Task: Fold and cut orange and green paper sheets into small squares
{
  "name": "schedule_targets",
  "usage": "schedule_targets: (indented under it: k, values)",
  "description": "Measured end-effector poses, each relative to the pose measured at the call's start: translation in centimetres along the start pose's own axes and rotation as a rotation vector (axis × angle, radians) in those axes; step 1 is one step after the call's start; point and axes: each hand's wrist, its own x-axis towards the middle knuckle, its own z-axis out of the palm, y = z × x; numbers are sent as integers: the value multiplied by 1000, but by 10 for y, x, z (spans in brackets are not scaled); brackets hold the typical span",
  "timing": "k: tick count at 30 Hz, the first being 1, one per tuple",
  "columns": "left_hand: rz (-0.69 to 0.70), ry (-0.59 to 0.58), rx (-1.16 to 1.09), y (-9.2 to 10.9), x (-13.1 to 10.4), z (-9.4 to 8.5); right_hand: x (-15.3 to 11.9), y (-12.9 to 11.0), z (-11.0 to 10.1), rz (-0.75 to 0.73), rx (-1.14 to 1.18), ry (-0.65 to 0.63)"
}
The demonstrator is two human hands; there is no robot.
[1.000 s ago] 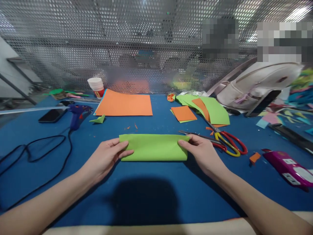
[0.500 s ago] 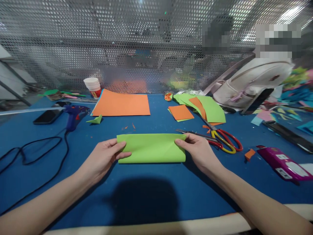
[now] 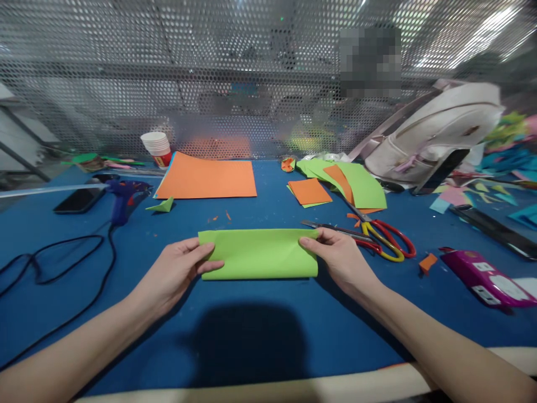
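A sheet of light green paper (image 3: pixel 255 254), folded over along its near edge, is stretched between my two hands just over the blue table. My left hand (image 3: pixel 180 271) pinches its left end, thumb on top and one finger extended along the front. At the other end, my right hand (image 3: pixel 335 254) grips the upper right corner between thumb and fingers. Two pairs of scissors lie right beside my right hand: one with red and yellow handles (image 3: pixel 384 240), the other dark-bladed (image 3: pixel 335 228) and partly behind my fingers.
Orange sheets (image 3: pixel 210 179), small orange squares (image 3: pixel 309 192) and green paper (image 3: pixel 369 187) lie farther back. At left are a blue glue gun (image 3: pixel 121 198) with its cord, a phone (image 3: pixel 79 200) and paper cups (image 3: pixel 156 146). A purple pouch (image 3: pixel 486 277) and a backpack (image 3: pixel 444 129) are at right.
Both hands hold the green paper in nearly the same pose. The whole view has shifted very slightly.
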Motion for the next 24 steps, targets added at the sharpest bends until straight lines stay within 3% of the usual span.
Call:
schedule_targets:
  k: [9, 14, 17, 20, 24]
  values:
    - [7, 11, 1, 1, 0, 2, 0, 2, 2, 100, 233, -38]
    - [22, 22, 12, 0, -2, 2, -1, 0, 4, 105, 215, -13]
    - [13, 3, 105, -1, 0, 1, -2, -1, 3, 33, 78, -5]
    - [14, -11, 300, -2, 4, -3, -2, 2, 2, -106, -212, 25]
    - [132, 31, 639, -2, 14, -9, 5, 11, 3, -300, -569, 43]
